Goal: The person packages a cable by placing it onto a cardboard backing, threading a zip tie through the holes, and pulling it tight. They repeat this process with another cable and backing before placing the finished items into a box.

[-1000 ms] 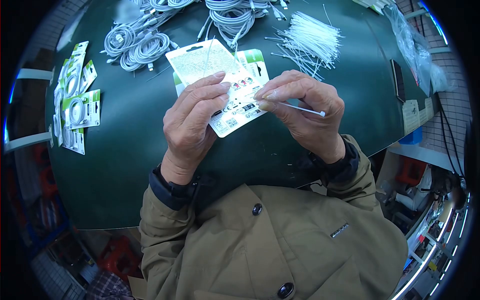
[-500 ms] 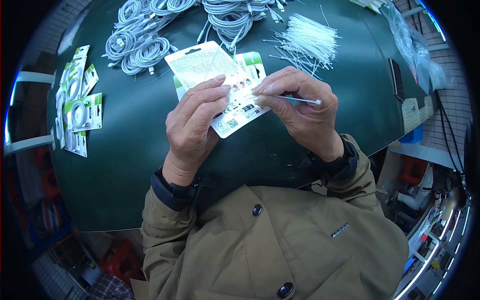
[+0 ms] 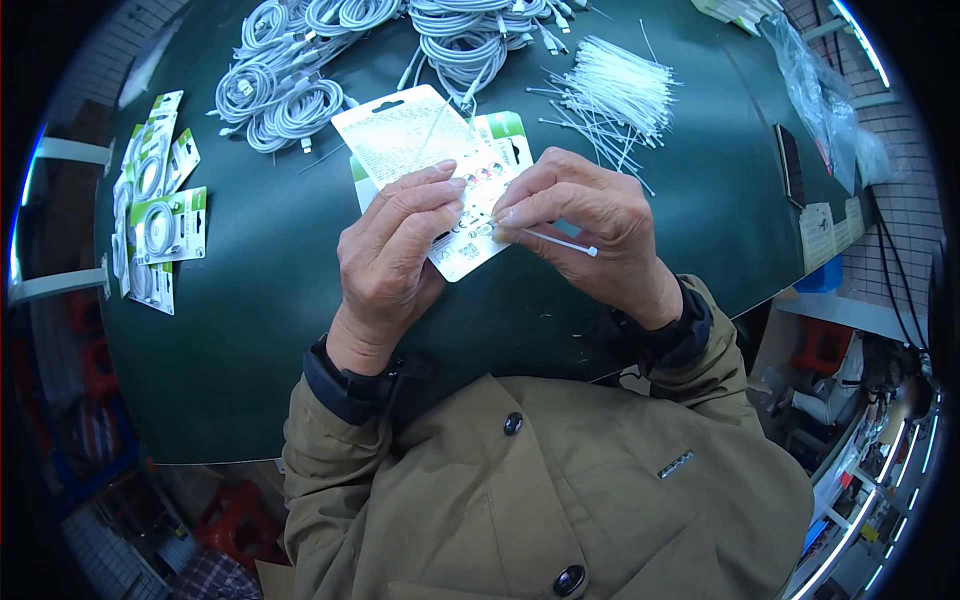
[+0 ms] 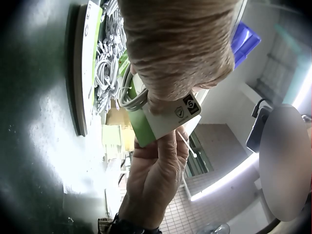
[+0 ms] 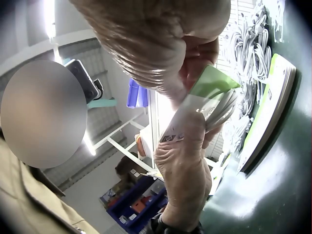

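Note:
My left hand (image 3: 388,245) grips a white cable packaging card (image 3: 395,130), its printed back facing up in the head view. On the card's other face, a coiled grey cable (image 4: 134,97) shows beside a green band in the left wrist view. Between thumb and fingertips, my right hand (image 3: 585,220) pinches a white cable tie (image 3: 562,241) at the card's right edge. The tie's head sticks out to the right, while a thin end rises above the card's upper part. Under the held card lies a stack of green and white cards (image 3: 507,128).
Coiled grey cables (image 3: 460,45) are heaped at the back. A pile of white cable ties (image 3: 625,90) lies right of them. Several carded cables (image 3: 172,225) overlap at the left. A phone (image 3: 790,165) and a clear plastic bag (image 3: 825,95) lie at the right edge.
My right hand has shifted left and slightly down along the card, and the cable tie has moved with it, its head now lower. My left hand keeps its grip on the card.

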Tool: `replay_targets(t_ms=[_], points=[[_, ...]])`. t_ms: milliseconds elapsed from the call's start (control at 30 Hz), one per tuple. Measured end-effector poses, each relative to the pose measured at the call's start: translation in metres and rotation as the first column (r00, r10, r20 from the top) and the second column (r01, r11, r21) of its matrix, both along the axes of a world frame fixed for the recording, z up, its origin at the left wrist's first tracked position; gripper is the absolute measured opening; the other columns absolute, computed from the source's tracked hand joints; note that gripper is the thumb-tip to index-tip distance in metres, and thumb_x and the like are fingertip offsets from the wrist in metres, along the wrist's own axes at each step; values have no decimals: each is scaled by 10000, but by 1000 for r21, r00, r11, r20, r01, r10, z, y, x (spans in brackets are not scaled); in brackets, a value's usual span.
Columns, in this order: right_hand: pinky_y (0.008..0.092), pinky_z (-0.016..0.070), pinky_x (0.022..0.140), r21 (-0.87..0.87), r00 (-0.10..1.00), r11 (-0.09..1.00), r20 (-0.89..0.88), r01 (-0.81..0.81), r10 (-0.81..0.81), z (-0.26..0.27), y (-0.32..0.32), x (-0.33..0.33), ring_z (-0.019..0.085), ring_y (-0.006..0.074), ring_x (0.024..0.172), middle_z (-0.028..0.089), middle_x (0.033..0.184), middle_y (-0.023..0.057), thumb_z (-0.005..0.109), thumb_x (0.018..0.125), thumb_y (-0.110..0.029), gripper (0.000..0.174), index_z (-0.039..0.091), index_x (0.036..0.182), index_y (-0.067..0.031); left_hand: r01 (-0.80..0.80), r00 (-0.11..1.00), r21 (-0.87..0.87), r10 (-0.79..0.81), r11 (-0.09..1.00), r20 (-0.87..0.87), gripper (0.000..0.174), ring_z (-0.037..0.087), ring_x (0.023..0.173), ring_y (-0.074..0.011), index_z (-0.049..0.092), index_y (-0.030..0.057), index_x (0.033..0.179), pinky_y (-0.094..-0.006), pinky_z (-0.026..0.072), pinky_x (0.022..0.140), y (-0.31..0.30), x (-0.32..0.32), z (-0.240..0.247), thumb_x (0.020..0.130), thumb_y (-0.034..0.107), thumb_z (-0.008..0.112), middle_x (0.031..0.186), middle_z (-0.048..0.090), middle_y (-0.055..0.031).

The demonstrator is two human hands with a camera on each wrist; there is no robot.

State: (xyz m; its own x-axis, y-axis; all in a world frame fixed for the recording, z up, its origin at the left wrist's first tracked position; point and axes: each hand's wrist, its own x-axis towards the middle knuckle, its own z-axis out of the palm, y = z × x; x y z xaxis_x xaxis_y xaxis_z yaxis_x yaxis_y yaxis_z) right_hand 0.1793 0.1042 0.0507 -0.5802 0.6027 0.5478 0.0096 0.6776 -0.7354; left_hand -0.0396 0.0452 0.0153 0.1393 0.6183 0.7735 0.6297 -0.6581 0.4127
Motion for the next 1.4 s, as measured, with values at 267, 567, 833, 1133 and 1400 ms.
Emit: replay_targets(t_ms=[267,567,833,1133,1400], points=[[264,511,675,-269,994,962,81,-52,77,16,9,5,668,114,796,741,860,25,869,846,-24,102,800,919,-41,-44,989,62,52,997,-140,258,792,1044,-324,730,27,938,-394,645,897,-7,5,13,735,35,889,1028,801,-128],[212,533,691,-487,930,816,22,-311,367,66,26,20,680,59,763,756,849,6,862,857,-44,99,816,945,-41,31,984,184,2,983,-177,126,777,917,-265,721,47,920,-386,582,819,-23,30,76,808,79,768,904,778,-82],[212,523,673,-611,930,701,-238,-368,281,55,34,9,656,57,783,757,915,28,784,931,-48,168,788,1093,-7,117,944,-261,-25,958,328,151,740,771,-211,703,-32,1105,-315,573,708,-41,38,73,1022,91,733,901,760,-137],[240,515,645,70,974,991,-208,110,-93,31,38,5,622,79,718,743,941,42,802,904,4,188,799,1082,-58,460,388,-315,131,830,912,279,716,1091,-193,570,-58,1348,-344,587,967,-4,14,36,1139,102,479,1251,714,-163],[322,549,656,530,979,839,71,127,-194,10,21,-21,604,207,837,610,909,4,840,727,-27,272,778,952,-167,545,254,-284,167,789,953,275,733,1068,-205,559,-51,1346,-347,604,955,3,15,14,1143,114,476,1234,719,-174]])
